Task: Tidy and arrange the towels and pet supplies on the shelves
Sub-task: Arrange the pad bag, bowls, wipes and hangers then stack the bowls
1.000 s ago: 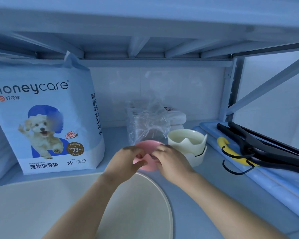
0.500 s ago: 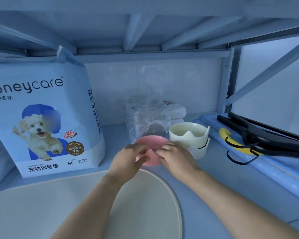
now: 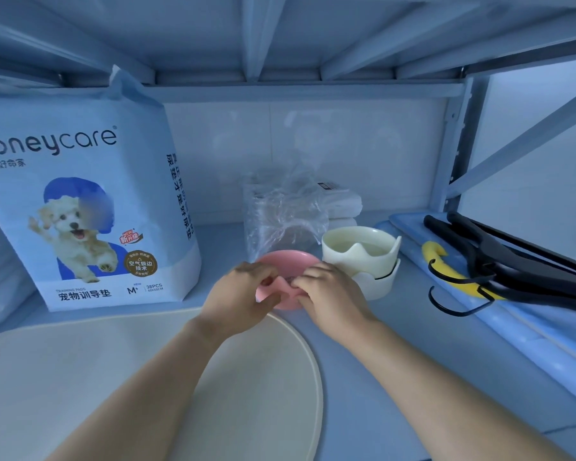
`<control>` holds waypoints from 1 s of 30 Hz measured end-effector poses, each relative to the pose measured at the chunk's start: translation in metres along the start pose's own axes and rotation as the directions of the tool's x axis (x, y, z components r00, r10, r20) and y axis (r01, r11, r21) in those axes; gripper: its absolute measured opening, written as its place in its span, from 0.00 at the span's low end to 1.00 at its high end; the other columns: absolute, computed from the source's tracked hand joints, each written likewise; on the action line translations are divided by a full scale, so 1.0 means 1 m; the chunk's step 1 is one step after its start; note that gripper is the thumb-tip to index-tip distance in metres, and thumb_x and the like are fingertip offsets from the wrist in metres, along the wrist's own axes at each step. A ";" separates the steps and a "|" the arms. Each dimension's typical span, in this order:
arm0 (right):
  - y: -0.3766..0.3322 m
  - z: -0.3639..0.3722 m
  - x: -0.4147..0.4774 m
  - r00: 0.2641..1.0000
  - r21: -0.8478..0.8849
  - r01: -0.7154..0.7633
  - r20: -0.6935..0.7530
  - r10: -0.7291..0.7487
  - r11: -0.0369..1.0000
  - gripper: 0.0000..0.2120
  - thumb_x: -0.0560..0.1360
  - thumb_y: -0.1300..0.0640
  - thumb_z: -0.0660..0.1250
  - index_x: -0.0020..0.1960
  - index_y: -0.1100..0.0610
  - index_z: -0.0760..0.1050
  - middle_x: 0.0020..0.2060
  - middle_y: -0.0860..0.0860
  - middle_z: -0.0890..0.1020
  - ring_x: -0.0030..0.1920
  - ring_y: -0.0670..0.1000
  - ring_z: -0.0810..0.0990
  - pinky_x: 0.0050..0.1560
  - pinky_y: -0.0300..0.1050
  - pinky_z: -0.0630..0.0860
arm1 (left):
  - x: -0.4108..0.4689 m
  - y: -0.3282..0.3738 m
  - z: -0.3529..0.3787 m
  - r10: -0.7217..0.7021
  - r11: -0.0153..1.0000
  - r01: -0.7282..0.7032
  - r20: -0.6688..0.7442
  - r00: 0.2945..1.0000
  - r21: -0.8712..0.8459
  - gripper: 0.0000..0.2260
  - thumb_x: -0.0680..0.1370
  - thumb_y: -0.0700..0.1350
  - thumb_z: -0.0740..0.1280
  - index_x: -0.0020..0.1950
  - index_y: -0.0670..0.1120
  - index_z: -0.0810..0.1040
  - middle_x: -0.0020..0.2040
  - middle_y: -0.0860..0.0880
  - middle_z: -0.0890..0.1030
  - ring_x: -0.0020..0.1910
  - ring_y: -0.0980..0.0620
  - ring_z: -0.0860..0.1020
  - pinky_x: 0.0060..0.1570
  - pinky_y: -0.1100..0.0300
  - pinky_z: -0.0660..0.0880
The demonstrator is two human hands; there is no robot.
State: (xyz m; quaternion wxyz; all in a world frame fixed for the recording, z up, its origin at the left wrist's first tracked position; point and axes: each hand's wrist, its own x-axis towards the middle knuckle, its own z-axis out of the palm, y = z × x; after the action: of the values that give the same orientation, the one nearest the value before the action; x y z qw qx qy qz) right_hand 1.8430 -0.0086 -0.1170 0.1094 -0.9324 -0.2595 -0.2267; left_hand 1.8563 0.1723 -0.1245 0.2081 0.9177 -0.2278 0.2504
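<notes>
Status: left hand (image 3: pixel 243 294) and right hand (image 3: pixel 330 297) both grip pink bowl (image 3: pixel 288 261), fingers curled over its near rim, one from each side. Bowl is mid-shelf (image 3: pixel 396 344), at far edge of cream mat (image 3: pixel 147 377), just left of stacked cream bowls (image 3: pixel 359 251), in front of clear bag (image 3: pixel 280 211). Seems tilted toward camera. Can't tell if it touches the shelf, hands hide its base. Pad pack (image 3: pixel 80 194) upright at left. White folded stack (image 3: pixel 343 202) behind bag. Black hangers (image 3: pixel 496 261) lie on blue tray (image 3: pixel 546 334) at right.
</notes>
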 end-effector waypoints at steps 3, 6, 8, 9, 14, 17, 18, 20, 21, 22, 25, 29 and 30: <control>0.001 0.000 -0.001 1.000 0.006 -0.002 -0.004 0.002 1.000 0.10 0.76 0.58 0.61 0.54 0.54 0.78 0.51 0.49 0.79 0.58 0.51 0.71 0.53 0.44 0.70 | -0.002 0.002 0.001 0.024 1.000 -0.024 -0.023 0.999 0.006 0.08 0.71 0.50 0.70 0.46 0.49 0.76 0.42 0.56 0.77 0.43 0.51 0.73 0.38 0.55 0.73; 0.002 0.000 0.000 1.000 -0.003 0.008 -0.009 -0.008 1.000 0.10 0.75 0.58 0.62 0.54 0.54 0.78 0.51 0.49 0.79 0.57 0.51 0.71 0.53 0.44 0.70 | -0.004 0.002 0.001 0.051 0.999 -0.050 -0.037 0.998 0.016 0.09 0.70 0.51 0.71 0.46 0.49 0.76 0.41 0.57 0.77 0.42 0.51 0.73 0.37 0.56 0.72; 0.004 -0.001 0.001 1.000 0.008 0.020 -0.008 -0.020 1.000 0.10 0.75 0.57 0.62 0.54 0.53 0.78 0.50 0.49 0.79 0.57 0.51 0.71 0.53 0.44 0.70 | -0.004 0.002 0.001 0.060 0.998 -0.059 -0.038 0.997 0.033 0.11 0.69 0.52 0.72 0.45 0.50 0.76 0.40 0.59 0.74 0.41 0.52 0.72 0.36 0.57 0.72; 0.005 -0.001 0.002 1.000 0.019 0.024 -0.008 -0.024 1.000 0.10 0.75 0.57 0.63 0.54 0.53 0.78 0.49 0.49 0.80 0.56 0.51 0.71 0.53 0.44 0.70 | -0.004 0.003 0.002 0.063 0.997 -0.061 -0.039 0.997 0.047 0.11 0.68 0.52 0.73 0.45 0.50 0.76 0.39 0.60 0.73 0.40 0.53 0.71 0.35 0.57 0.72; 0.007 -0.002 0.002 1.000 0.053 0.027 -0.014 -0.027 0.998 0.09 0.75 0.57 0.63 0.53 0.53 0.79 0.49 0.49 0.79 0.56 0.51 0.72 0.53 0.46 0.70 | -0.003 0.004 0.003 0.049 0.996 -0.046 -0.036 0.998 0.075 0.10 0.69 0.50 0.74 0.43 0.50 0.74 0.37 0.60 0.70 0.40 0.52 0.69 0.32 0.60 0.66; 0.009 -0.002 0.003 0.999 0.063 0.032 -0.022 -0.031 0.998 0.09 0.74 0.57 0.64 0.52 0.53 0.79 0.50 0.49 0.79 0.56 0.51 0.72 0.53 0.45 0.70 | -0.003 0.006 0.004 0.037 0.997 -0.033 -0.041 0.998 0.075 0.10 0.69 0.51 0.73 0.44 0.50 0.75 0.38 0.60 0.70 0.40 0.53 0.69 0.32 0.60 0.66; 0.009 -0.002 0.003 0.999 0.066 0.033 -0.026 -0.031 0.997 0.09 0.74 0.57 0.65 0.52 0.53 0.79 0.50 0.49 0.79 0.55 0.51 0.73 0.53 0.44 0.70 | -0.003 0.006 0.004 0.034 0.997 -0.031 -0.040 0.999 0.075 0.10 0.69 0.51 0.73 0.44 0.50 0.75 0.38 0.60 0.70 0.40 0.53 0.69 0.33 0.60 0.67; 0.009 -0.003 0.004 0.999 0.059 0.038 -0.027 -0.036 0.998 0.09 0.74 0.56 0.64 0.52 0.52 0.80 0.49 0.49 0.80 0.55 0.51 0.73 0.52 0.43 0.69 | -0.003 0.006 0.003 0.035 0.997 -0.032 -0.038 0.999 0.077 0.10 0.69 0.52 0.73 0.45 0.50 0.75 0.38 0.60 0.70 0.41 0.53 0.69 0.33 0.60 0.68; 0.008 -0.003 0.004 0.999 0.052 0.041 -0.027 -0.040 0.998 0.09 0.74 0.56 0.64 0.52 0.52 0.80 0.49 0.48 0.79 0.55 0.51 0.73 0.51 0.42 0.68 | -0.004 0.005 0.003 0.039 0.996 -0.036 -0.034 0.999 0.079 0.10 0.69 0.52 0.73 0.45 0.50 0.76 0.38 0.60 0.70 0.41 0.53 0.69 0.33 0.60 0.67; 0.008 -0.003 0.004 0.999 0.050 0.043 -0.028 -0.042 0.998 0.09 0.74 0.56 0.64 0.52 0.52 0.80 0.49 0.49 0.79 0.55 0.51 0.73 0.51 0.41 0.67 | -0.003 0.005 0.002 0.042 0.996 -0.040 -0.030 0.999 0.079 0.10 0.69 0.52 0.73 0.45 0.50 0.76 0.38 0.60 0.70 0.40 0.54 0.69 0.33 0.60 0.67; 0.007 -0.003 0.004 0.999 0.044 0.044 -0.030 -0.043 0.998 0.10 0.74 0.56 0.64 0.54 0.51 0.79 0.51 0.48 0.79 0.56 0.51 0.72 0.52 0.40 0.65 | -0.002 0.003 0.002 0.043 0.996 -0.041 -0.028 0.999 0.077 0.10 0.70 0.52 0.72 0.45 0.51 0.75 0.38 0.60 0.70 0.41 0.54 0.69 0.33 0.60 0.68; 0.006 -0.004 0.003 0.999 0.043 0.048 -0.025 -0.047 0.998 0.11 0.75 0.55 0.63 0.56 0.51 0.78 0.53 0.48 0.78 0.58 0.51 0.71 0.54 0.40 0.64 | -0.002 0.002 0.005 0.032 0.994 -0.031 -0.015 0.999 0.106 0.11 0.70 0.54 0.71 0.45 0.50 0.75 0.39 0.60 0.70 0.42 0.55 0.69 0.33 0.60 0.68; 0.006 -0.004 0.003 0.999 0.043 0.049 -0.024 -0.048 0.998 0.11 0.75 0.55 0.64 0.56 0.51 0.78 0.53 0.48 0.78 0.58 0.51 0.71 0.54 0.40 0.64 | -0.002 0.001 0.005 0.032 0.993 -0.031 -0.012 0.999 0.110 0.11 0.70 0.54 0.71 0.45 0.50 0.74 0.39 0.60 0.70 0.42 0.56 0.68 0.33 0.61 0.66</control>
State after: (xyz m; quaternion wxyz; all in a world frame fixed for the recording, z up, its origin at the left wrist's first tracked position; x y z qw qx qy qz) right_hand 1.8472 -0.0132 -0.1127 0.1272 -0.9205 -0.2857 -0.2344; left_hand 1.8561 0.1693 -0.1292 0.1551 0.9223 -0.2268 0.2720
